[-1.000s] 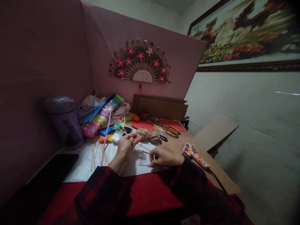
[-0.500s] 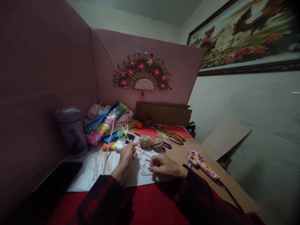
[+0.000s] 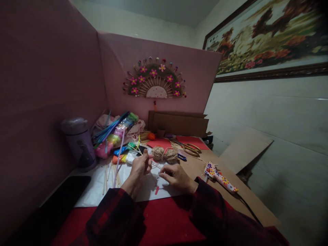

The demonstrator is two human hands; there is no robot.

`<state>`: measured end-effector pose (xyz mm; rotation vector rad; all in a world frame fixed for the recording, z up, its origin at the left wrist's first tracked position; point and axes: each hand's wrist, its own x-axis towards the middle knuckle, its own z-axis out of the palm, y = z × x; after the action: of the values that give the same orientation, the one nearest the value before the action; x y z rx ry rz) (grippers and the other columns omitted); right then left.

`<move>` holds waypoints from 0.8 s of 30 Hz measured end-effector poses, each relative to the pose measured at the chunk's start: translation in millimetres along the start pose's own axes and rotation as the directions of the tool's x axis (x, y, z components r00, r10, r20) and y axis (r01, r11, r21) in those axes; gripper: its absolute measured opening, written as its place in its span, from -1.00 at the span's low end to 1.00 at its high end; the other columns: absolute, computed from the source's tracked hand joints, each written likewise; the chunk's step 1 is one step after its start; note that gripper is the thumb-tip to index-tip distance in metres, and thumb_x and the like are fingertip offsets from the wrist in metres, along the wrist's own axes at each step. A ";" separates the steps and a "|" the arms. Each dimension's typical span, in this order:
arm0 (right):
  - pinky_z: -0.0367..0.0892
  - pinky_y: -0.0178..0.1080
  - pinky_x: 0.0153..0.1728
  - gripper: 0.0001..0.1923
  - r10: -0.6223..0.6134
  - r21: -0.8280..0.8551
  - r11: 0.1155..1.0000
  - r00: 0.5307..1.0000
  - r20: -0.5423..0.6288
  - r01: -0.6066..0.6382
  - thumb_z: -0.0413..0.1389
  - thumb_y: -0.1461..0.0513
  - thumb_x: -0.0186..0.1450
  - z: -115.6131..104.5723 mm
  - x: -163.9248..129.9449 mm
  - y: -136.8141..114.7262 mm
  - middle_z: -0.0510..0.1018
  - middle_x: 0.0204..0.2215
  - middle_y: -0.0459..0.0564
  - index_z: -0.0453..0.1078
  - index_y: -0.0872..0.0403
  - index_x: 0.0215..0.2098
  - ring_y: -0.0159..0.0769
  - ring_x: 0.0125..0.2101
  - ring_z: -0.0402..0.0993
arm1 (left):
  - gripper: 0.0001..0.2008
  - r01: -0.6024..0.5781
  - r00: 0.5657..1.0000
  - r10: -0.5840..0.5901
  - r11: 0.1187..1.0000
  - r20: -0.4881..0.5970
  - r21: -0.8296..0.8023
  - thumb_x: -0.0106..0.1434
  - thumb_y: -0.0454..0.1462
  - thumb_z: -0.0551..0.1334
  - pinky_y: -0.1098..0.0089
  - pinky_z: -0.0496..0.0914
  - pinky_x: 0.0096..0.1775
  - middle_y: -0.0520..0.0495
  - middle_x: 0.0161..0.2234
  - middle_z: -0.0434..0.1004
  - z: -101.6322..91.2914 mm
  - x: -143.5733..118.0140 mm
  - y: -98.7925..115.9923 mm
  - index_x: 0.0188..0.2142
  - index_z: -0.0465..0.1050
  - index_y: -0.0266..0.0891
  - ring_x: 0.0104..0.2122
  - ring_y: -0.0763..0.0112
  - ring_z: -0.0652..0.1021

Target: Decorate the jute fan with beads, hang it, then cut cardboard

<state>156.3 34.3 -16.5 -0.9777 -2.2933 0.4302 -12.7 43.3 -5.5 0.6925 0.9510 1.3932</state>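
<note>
My left hand [image 3: 140, 168] is closed above the white paper [image 3: 89, 194], its fingers wrapped round thin wooden sticks [image 3: 135, 147] that stick out toward the upper left and also toward my right hand. My right hand [image 3: 176, 177] is beside it, thumb and forefinger pinched together by the ends of those sticks. What sits in this pinch is too small to make out. Beneath the right fingers a short red strip [image 3: 157, 190] lies on the paper, with small grey bits near it. Two balls of jute twine [image 3: 164, 154] sit just beyond both hands.
At the left are a purple flask [image 3: 80, 145], bagged coloured clay [image 3: 112, 138] and loose sticks [image 3: 110, 176]. To the right lie scissors [image 3: 191, 149] and a flower-patterned glue gun [image 3: 220, 179] with a cord. A flowered fan [image 3: 155, 80] hangs on the pink panel behind.
My right hand has moved slightly up and left, closer to the left hand. The red strip now shows on the paper beneath it. My left hand stays closed on the sticks.
</note>
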 end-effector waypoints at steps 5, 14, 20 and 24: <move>0.07 -0.35 -0.51 -0.77 0.102 -0.189 0.971 0.969 -0.225 -0.146 0.06 0.15 0.27 8.8 27.5 -10.2 0.55 -0.57 -0.05 0.45 0.07 -0.46 -0.37 -0.54 0.42 | -0.79 0.049 0.996 -0.047 0.998 0.070 -0.035 0.22 -0.24 0.19 0.60 -0.06 -0.76 0.21 -0.77 0.06 2.5 -1.2 2.0 -0.41 0.42 -0.41 -0.82 0.69 0.08; -0.06 -0.29 -0.55 -0.72 -0.103 -0.368 0.930 0.943 -0.318 -0.022 -0.12 0.21 0.35 41.0 20.0 4.6 0.56 -0.57 -0.02 0.41 0.11 -0.33 -0.37 -0.60 0.41 | -0.86 -0.008 0.998 -0.004 0.981 0.062 0.192 -0.02 -0.57 0.26 0.54 0.22 -0.63 -0.10 -0.61 0.48 33.0 4.5 39.8 -0.44 0.47 -0.43 -0.68 0.52 0.44; -0.07 -0.26 -0.55 -0.77 -0.209 -0.372 0.921 0.954 -0.213 0.118 -0.06 0.20 0.28 40.8 17.6 4.8 0.53 -0.63 -0.04 0.37 0.08 -0.44 -0.35 -0.61 0.41 | -0.91 -0.075 0.997 0.069 0.931 0.029 0.358 0.20 -0.35 0.23 0.51 0.31 -0.56 -0.06 -0.47 0.48 91.1 84.4 79.0 -0.33 0.44 -0.40 -0.57 0.54 0.44; -0.09 -0.24 -0.57 -0.93 -0.244 -0.392 0.909 0.946 -0.215 0.145 0.01 0.31 0.10 44.2 19.7 11.8 0.51 -0.64 -0.07 0.32 0.07 -0.49 -0.35 -0.61 0.41 | -0.68 -0.065 0.997 0.075 0.919 -0.009 0.389 0.28 -0.20 0.16 0.18 0.44 -0.18 -0.15 -0.07 0.41 113.2 143.3 78.0 -0.02 0.33 -0.29 -0.17 0.29 0.49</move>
<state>123.6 54.1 -48.5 -0.9008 -2.2393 -0.2189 37.2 206.6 96.0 1.0168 1.2497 1.2871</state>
